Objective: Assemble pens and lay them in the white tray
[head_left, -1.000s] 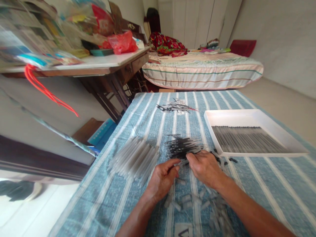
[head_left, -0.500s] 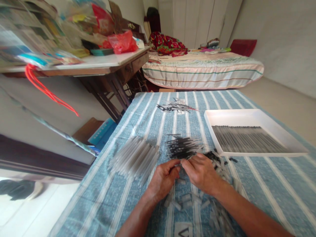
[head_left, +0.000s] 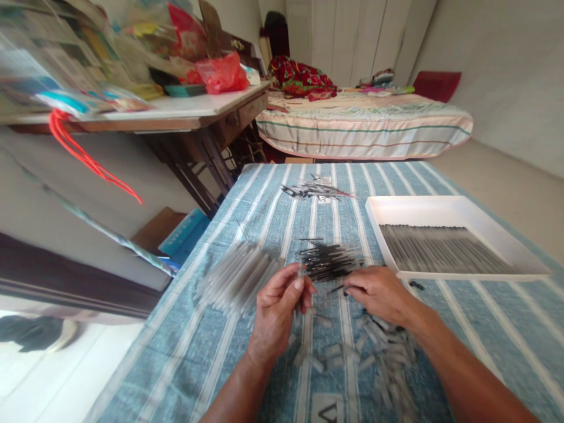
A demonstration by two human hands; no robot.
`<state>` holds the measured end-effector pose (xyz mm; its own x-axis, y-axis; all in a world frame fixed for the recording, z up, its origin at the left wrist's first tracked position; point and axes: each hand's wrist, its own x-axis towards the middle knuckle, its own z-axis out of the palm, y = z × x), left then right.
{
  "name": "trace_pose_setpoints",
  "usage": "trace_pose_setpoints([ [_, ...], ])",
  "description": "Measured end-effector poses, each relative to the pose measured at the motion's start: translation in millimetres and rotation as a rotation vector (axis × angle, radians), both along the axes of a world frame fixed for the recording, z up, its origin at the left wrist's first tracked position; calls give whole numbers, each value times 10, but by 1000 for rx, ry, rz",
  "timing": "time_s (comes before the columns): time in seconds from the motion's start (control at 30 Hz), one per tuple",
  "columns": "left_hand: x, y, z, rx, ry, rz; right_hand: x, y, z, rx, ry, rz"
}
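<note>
My left hand (head_left: pixel 278 302) is closed, thumb against fingers, around a clear pen barrel (head_left: pixel 301 269) that stands roughly upright. To its right, my right hand (head_left: pixel 381 292) pinches a thin black pen refill (head_left: pixel 337 289) pointing left. Just beyond both hands lies a pile of black refills (head_left: pixel 330 261). Translucent pen barrels (head_left: pixel 240 276) are stacked left of my left hand. Loose translucent pen caps (head_left: pixel 392 358) are scattered below the hands. My right hand hides part of the small black pieces on the cloth.
A white box (head_left: pixel 458 275) at the right holds a row of pens (head_left: pixel 440 249). Farther back lies a small heap of thin parts (head_left: pixel 315 190). Blue striped cloth (head_left: pixel 176 346) covers the table. A cluttered desk (head_left: pixel 176 120) stands at the left, a bed (head_left: pixel 365 126) beyond.
My hands were together at the near edge of the refill pile. Now they are apart: the left has moved left and holds the barrel upright, the right has shifted right with a refill.
</note>
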<state>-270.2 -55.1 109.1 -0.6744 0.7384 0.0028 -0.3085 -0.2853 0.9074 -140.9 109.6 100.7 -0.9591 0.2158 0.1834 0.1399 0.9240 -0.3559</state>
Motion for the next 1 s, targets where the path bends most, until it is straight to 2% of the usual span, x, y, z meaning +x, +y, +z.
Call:
trace_pose_setpoints([
  [0.13,-4,-4,-14,-31,4,-23,-68,-117,-55,148,-231,29],
  [0.23,-14,-16,-54,-78,20,-55,-113,-159,-114,193,-264,17],
  [0.3,-19,-22,-77,-117,34,-84,-126,-160,-130,161,-222,-1],
  [0.37,-20,-25,-90,-153,59,-110,-122,-153,-116,22,-104,-18],
  [0.4,-18,-25,-92,-170,77,-121,-113,-151,-101,-100,-26,-33],
  [0.57,5,-20,-76,-260,189,-178,-40,-176,-35,-992,301,-68],
  [0.63,16,-19,-72,-285,234,-207,-29,-199,-42,-1209,378,-56],
  [0.73,33,-21,-76,-305,284,-235,-45,-234,-71,-1318,431,-41],
  [1.0,63,-10,-87,-317,337,-268,-99,-273,-101,-1351,394,-11],
])
